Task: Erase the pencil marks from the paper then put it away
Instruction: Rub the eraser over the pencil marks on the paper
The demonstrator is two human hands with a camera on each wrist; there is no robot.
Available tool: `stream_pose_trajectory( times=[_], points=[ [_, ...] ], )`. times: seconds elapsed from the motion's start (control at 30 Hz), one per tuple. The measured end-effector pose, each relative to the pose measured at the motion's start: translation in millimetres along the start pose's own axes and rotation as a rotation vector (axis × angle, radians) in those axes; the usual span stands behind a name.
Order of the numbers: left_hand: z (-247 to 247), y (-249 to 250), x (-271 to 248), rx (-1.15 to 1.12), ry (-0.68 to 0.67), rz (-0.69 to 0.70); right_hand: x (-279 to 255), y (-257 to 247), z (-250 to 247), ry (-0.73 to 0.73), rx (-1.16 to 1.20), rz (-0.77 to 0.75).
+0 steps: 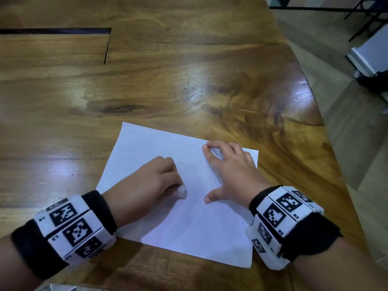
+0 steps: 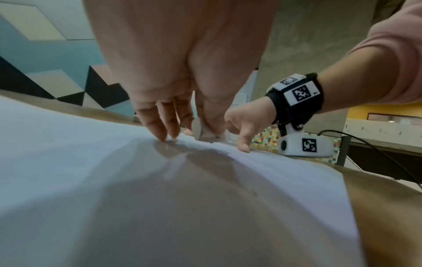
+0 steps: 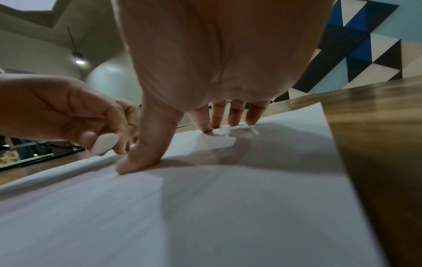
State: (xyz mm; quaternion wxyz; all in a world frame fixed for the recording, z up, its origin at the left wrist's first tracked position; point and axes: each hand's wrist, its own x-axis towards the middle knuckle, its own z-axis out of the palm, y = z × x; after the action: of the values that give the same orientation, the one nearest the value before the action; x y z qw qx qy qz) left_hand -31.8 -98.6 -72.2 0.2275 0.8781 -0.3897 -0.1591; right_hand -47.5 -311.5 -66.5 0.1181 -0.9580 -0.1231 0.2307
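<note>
A shiny brown wooden table (image 1: pixel 168 80) holds a white sheet of paper (image 1: pixel 189 223), which lies flat near the table's front edge. The paper is a bit crooked. Its long sides run from the near right toward the far left, and one far corner points up and to the left. The left hand (image 1: pixel 151 185) sits on the left part of the sheet with its fingers curled in. It pinches a small white rounded eraser (image 1: pixel 182 191) between the thumb and fingers. The eraser's tip is down at the paper, and its long side leans toward the right hand. No pencil marks can be made out on the sheet. The right hand (image 1: pixel 228 171) is on the right part of the paper, spread wide and holding nothing. Its fingertips (image 3: pixel 251 121) and thumb press down on the sheet. Both wrists wear black bands with white blocks (image 1: pixel 75 225) that have black square patterns.
</note>
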Motion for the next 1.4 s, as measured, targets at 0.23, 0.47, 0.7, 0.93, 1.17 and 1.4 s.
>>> stream_pose_trajectory(
  times=[0.23, 0.47, 0.7, 0.93, 1.17, 1.4],
  points=[
    [13, -10, -13, 0.010, -0.095, -0.041, -5, -3, 4, -0.012, 0.022, 0.009],
    [-2, -37, -35, -0.050, -0.086, -0.096, 15, -27, 13, -0.056, 0.096, -0.050],
    [-13, -48, -44, -0.077, -0.085, -0.102, 20, -23, 13, -0.067, 0.143, -0.055],
    [-47, -26, 11, -0.004, 0.077, -0.204, 18, -15, 9, -0.054, 0.183, -0.021],
    [-42, -32, 71, 0.024, 0.136, -0.380, 19, -24, 11, -0.004, 0.127, 0.021],
    [-33, -24, 47, -0.012, 0.041, -0.298, 19, -25, 10, -0.003, 0.125, 0.030]
  ],
)
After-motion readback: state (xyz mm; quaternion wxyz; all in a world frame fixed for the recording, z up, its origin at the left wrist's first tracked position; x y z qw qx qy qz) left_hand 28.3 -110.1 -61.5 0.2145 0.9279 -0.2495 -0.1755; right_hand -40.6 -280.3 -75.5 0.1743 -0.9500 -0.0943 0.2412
